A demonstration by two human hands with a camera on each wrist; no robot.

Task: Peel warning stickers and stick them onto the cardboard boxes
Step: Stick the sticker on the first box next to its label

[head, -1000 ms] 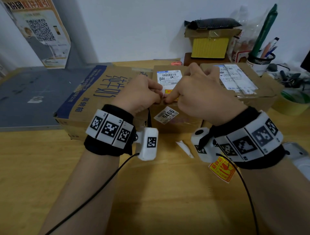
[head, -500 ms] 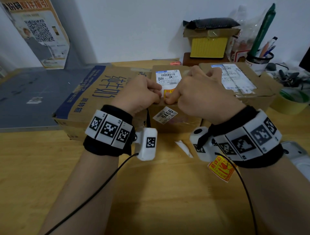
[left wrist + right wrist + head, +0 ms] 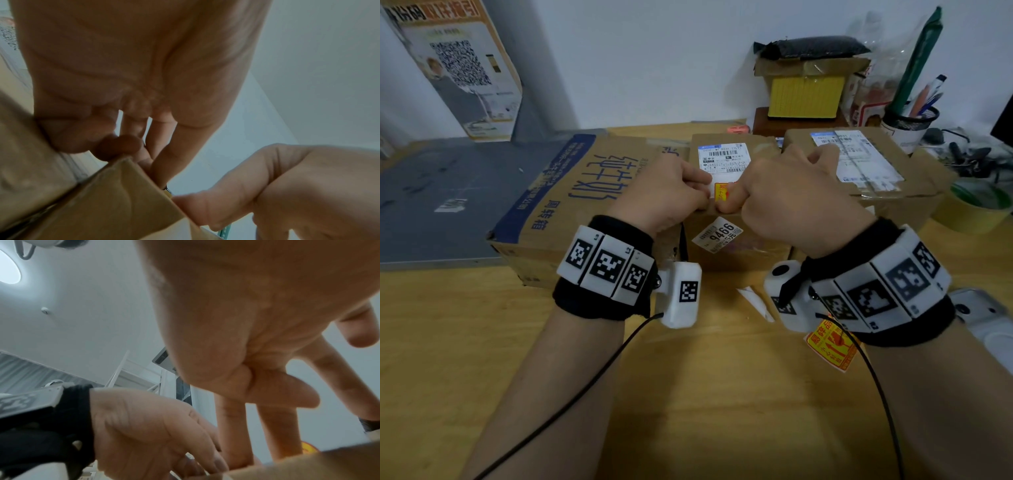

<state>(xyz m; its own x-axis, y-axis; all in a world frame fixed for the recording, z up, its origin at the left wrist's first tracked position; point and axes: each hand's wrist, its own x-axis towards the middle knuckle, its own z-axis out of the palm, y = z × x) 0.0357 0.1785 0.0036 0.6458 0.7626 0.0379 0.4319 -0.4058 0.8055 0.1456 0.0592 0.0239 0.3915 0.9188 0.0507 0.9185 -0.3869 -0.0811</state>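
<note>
A yellow-and-red warning sticker (image 3: pixel 721 192) with a white backing is stretched between my two hands above the middle cardboard box (image 3: pixel 736 250). My left hand (image 3: pixel 703 193) pinches the white backing edge, fingers curled. My right hand (image 3: pixel 727 202) pinches the coloured part, its thumb pointing left. The right wrist view shows an orange bit of the sticker (image 3: pixel 308 449) behind my right fingers, above the box edge (image 3: pixel 308 465). In the left wrist view my right thumb (image 3: pixel 207 209) lies against the box corner (image 3: pixel 123 194). A second warning sticker (image 3: pixel 830 346) lies on the table under my right wrist.
A large box with blue print (image 3: pixel 571 192) stands on the left and a labelled box (image 3: pixel 876 178) on the right. A white backing scrap (image 3: pixel 755 301) lies on the wooden table (image 3: pixel 482 342). A pen cup (image 3: pixel 909 123), a tape roll (image 3: pixel 976 212) and a yellow box (image 3: pixel 804 96) stand at the back right.
My hands have drawn slightly apart, so more of the sticker and its white backing shows between them. Both wrists stay over the middle box.
</note>
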